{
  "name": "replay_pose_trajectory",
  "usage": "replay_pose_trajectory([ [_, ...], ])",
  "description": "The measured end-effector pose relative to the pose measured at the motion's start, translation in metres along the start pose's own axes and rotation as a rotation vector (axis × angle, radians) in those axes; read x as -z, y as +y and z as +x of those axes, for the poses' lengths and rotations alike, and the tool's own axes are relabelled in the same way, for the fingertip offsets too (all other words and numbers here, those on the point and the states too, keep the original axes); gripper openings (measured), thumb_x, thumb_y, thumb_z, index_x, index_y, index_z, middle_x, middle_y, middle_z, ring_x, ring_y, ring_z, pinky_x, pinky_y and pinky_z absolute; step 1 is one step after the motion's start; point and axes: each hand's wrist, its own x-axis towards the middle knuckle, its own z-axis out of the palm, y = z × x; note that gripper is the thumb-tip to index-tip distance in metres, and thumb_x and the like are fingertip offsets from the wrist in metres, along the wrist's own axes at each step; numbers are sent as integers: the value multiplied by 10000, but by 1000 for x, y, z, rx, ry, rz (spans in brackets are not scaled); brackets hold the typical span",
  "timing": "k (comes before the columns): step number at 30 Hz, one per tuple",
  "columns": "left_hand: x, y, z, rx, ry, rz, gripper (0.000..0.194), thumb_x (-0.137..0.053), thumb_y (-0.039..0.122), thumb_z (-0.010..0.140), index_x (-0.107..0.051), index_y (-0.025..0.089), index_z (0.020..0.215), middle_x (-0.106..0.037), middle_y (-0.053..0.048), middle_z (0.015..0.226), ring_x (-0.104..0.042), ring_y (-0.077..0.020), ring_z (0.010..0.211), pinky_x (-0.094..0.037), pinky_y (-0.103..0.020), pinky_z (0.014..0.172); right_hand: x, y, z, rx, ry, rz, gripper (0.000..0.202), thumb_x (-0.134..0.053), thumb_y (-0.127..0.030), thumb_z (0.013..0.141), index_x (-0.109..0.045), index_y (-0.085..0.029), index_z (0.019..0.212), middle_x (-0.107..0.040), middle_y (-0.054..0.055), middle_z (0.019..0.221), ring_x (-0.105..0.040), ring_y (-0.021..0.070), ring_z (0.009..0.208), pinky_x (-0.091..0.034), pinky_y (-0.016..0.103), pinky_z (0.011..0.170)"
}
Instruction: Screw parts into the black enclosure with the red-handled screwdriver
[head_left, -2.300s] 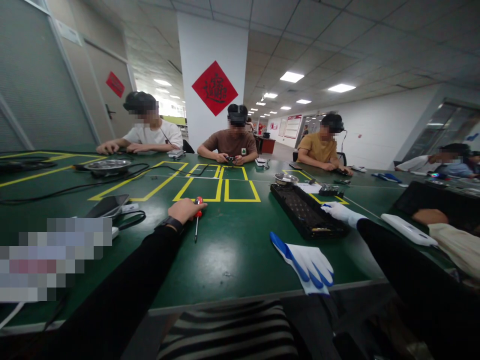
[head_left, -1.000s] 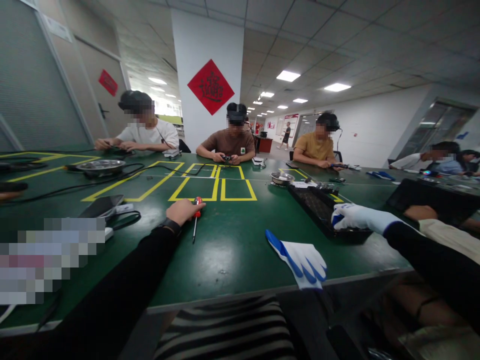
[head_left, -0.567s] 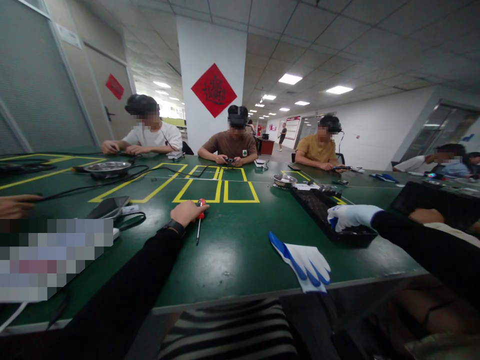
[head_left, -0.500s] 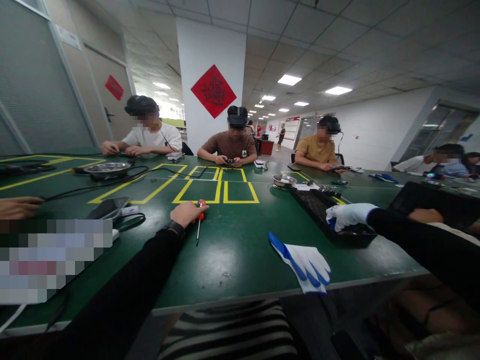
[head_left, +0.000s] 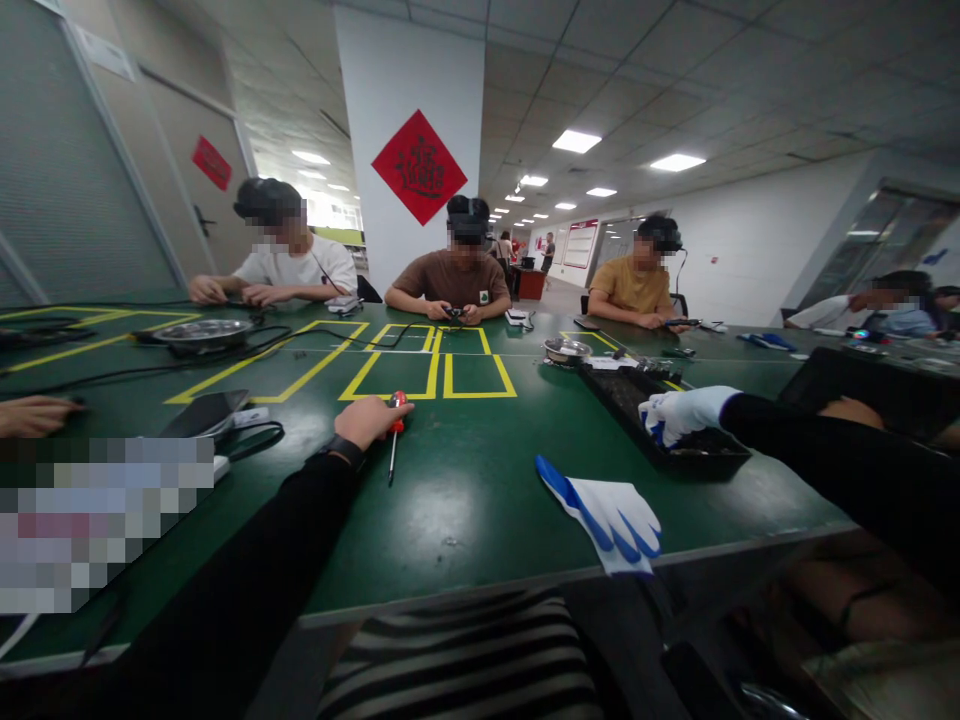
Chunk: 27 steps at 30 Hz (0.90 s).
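My left hand [head_left: 365, 422] is closed around the red handle of a screwdriver [head_left: 397, 412], with its metal shaft pointing down toward me just over or on the green table. A white and blue work glove covers my right hand [head_left: 679, 412], which reaches into the near part of a long black tray [head_left: 611, 400]. Its fingers are curled downward and pressed together; what they hold, if anything, is hidden. Between my arms, close to the table's front edge, lies a second white and blue glove [head_left: 611, 515], flat on the surface.
A metal bowl [head_left: 568, 349] stands beside the tray's far end. Another metal dish [head_left: 202, 334], black cables and a dark phone-like device [head_left: 214, 412] are on the left. Yellow tape [head_left: 480, 393] marks the green table [head_left: 465, 470]. Several people sit around it; another person's hand [head_left: 37, 415] shows at far left.
The view has shifted slightly, so most things sit a little higher and further left. My left hand still grips the screwdriver. My gloved right hand stays in the tray, its fingers a little more curled.
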Motion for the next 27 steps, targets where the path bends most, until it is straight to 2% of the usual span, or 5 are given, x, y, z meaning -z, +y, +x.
replay_pose_trajectory([
  [3,0,0,0,0,-7,11,587,-375,694,680,-608,183,512,-647,-105,598,-618,-247,671,-391,-276,565,0,4,-2,78,-82,-104,383,-730,-230,431,-698,-227,812,-604,67,1065,-570,276,950,-419,357,810],
  [12,2,1,-2,8,-1,-5,583,-374,691,682,-601,185,501,-644,-108,601,-618,-253,678,-394,-283,572,-5,13,-12,105,-3,-39,305,-699,-248,508,-708,-234,812,-593,77,1154,-455,331,1167,-295,432,994],
  [18,0,0,0,-4,0,-12,612,-351,720,673,-601,183,519,-649,-112,614,-619,-252,680,-389,-285,567,-13,26,-19,-65,-44,160,211,-680,-302,564,-669,-211,754,-667,61,875,-606,251,865,-431,344,825],
  [22,-1,0,0,14,5,-15,605,-359,716,671,-617,182,549,-640,-112,598,-621,-259,690,-390,-284,573,-7,39,-16,-106,-114,296,237,-619,-298,621,-650,-190,830,-670,43,822,-609,194,742,-459,286,700],
  [27,1,1,-2,12,4,-19,591,-378,708,662,-605,178,534,-647,-105,606,-620,-250,688,-383,-273,562,4,40,1,-199,155,248,282,-616,-340,636,-655,-163,852,-672,61,862,-610,205,796,-460,280,755],
])
